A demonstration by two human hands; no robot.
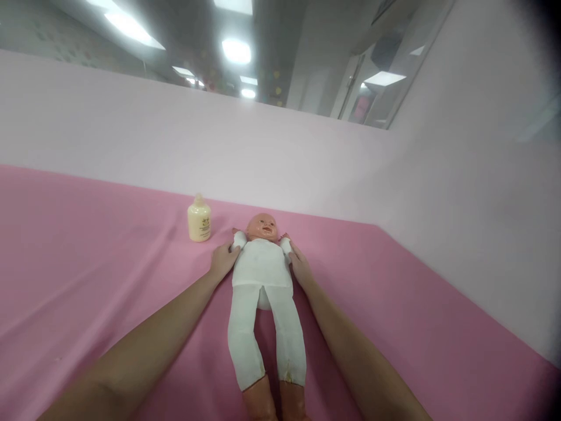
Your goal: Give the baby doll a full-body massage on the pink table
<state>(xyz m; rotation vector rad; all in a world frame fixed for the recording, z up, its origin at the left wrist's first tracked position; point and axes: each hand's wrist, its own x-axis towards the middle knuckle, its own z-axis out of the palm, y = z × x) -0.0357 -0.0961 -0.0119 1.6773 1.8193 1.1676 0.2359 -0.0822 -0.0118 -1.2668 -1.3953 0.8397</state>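
Pink cloth-covered table: largest surface, matte fabric with soft creases, running back to a pale pink partition wall. Above the wall, a grey ceiling with bright rectangular light panels.

Baby doll in a white cloth body suit: lies face up in the middle of the cloth, head toward the wall, legs toward the camera. Head and feet are smooth peach-toned plastic. The torso and legs are covered in soft white knit, slightly wrinkled and loose at the legs, which part a little. Short white sleeves stand out at each shoulder.

Left hand: laid against the doll's sleeve and upper arm on that side, fingers curled lightly round it, touching. Whether it truly grips or only rests, I cannot tell. Right hand: mirrors it on the other side, fingers extended along the flank and sleeve, pressed against the cloth, not clenched.

Judgement: the step in hand looks like steadying or positioning the doll by both upper arms. Any next move would call for an even hold on both sides, since the cloth body appears limp and could sag.

Small cream plastic bottle with rounded cap: upright, squat, glossy, printed label. It stands near the doll's head, just beyond the left hand, untouched.
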